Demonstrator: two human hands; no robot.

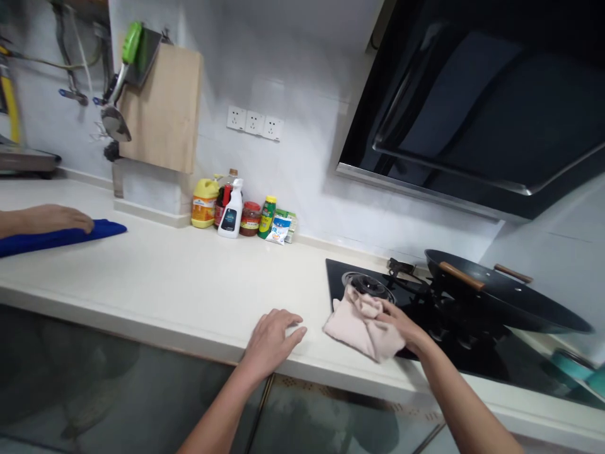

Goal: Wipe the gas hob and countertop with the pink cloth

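Note:
My right hand (394,320) grips a pale pink cloth (357,325), bunched at the top. The cloth spreads over the front left corner of the black gas stove (477,353) and onto the white counter (189,277). Part of my right hand's fingers is hidden in its folds. Resting at the counter's front edge, my left hand (271,340) holds nothing, its fingers loosely bent and the thumb apart. Just beyond the cloth lies the stove's left burner (368,285).
A large wok (510,296) with wooden handles sits on the stove beneath the range hood (472,107). Bottles and jars, including a white spray bottle (230,211), line the wall. At far left, another person's hand (57,219) presses a blue cloth (101,232) on the counter.

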